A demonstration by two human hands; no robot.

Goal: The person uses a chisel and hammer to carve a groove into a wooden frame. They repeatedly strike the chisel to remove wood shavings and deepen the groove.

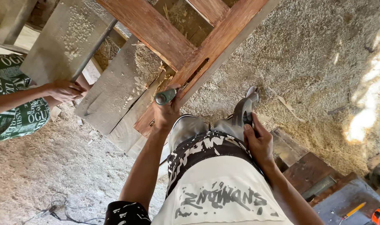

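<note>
We see the floor (306,54) first, thick with sawdust and shavings, spreading from twelve o'clock round to three and again at eight o'clock. Over it, from eleven to one o'clock, lies a reddish-brown wooden frame (223,37) of crossed rails, with a long mortise slot (197,71) cut in the rail that runs down toward the centre. Under the frame rest grey weathered planks (115,87), dusted with sawdust, at ten to eleven o'clock.

At six o'clock we see our own pale patterned shorts (215,183). At four to five o'clock sits a stack of dark wooden boards (306,171), with a yellow pencil (353,210) lying at the lower right corner.

Our left hand (168,111), just above centre, has its fingers (176,102) wrapped tight around a green-handled chisel (165,96), which lies against the frame rail just below the mortise slot. Our right hand (260,143), at three to four o'clock of centre, closes its fingers around the handle of a grey hammer-like tool (243,111), its head raised toward the frame and apart from the chisel.

At nine o'clock another person's hand (64,91) grips a dark metal bar (94,49) that slants across the planks; beside it shows green printed cloth (19,112).
</note>
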